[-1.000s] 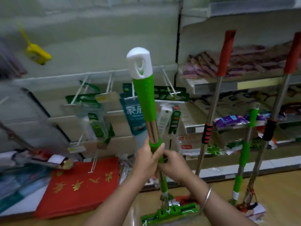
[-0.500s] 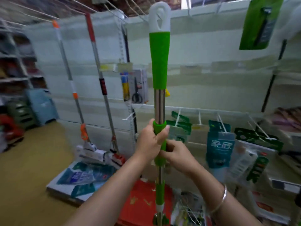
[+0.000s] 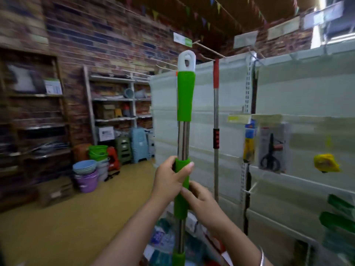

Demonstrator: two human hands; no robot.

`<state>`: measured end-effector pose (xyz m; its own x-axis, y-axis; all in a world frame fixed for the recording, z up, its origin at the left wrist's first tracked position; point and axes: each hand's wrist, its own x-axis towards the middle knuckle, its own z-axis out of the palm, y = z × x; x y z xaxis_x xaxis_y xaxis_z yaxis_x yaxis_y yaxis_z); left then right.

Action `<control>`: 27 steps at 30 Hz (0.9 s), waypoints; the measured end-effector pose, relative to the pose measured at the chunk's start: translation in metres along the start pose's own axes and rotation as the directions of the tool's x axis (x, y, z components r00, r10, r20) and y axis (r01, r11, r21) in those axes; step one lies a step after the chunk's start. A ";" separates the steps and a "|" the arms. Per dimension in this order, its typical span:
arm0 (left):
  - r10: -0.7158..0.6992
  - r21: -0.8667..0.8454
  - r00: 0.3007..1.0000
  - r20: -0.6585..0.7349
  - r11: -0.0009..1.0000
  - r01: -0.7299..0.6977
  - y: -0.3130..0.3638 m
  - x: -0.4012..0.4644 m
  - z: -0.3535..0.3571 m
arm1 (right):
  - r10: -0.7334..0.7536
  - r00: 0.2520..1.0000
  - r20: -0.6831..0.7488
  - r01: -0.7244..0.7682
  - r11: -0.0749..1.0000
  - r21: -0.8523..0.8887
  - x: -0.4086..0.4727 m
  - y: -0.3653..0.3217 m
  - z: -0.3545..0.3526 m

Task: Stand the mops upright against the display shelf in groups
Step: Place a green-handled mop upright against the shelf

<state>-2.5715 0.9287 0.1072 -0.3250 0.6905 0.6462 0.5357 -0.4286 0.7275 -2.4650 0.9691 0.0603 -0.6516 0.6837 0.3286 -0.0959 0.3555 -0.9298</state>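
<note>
Green mop [image 3: 185, 96]: held upright at centre frame, in front of the display shelf [image 3: 299, 104]; its head is cut off below the frame.
Left hand [image 3: 169, 181]: fingers wrapped round the pole's green collar.
Right hand [image 3: 203, 205]: grips the pole just below the left; fingertips hidden behind it.
Red mop [image 3: 216, 120]: stands upright against the shelf; lower end hidden behind the right hand.
Hanging packets [image 3: 272, 148]: blurred.

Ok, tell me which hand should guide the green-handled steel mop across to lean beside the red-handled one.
Probably right. The right hand grips the green-handled steel mop on the side facing the red-handled steel mop; the left hand holds higher, on the far side.
</note>
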 end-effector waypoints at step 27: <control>0.005 0.284 0.988 0.156 0.958 -0.049 -0.296 0.310 -0.212 | -0.061 0.995 -0.073 0.036 0.953 -0.301 0.427 0.087 0.171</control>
<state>-2.9960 1.1458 0.1412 -0.1971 0.7709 0.6057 0.7503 -0.2791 0.5993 -2.8803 1.1832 0.0913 -0.5875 0.7058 0.3957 0.1115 0.5550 -0.8243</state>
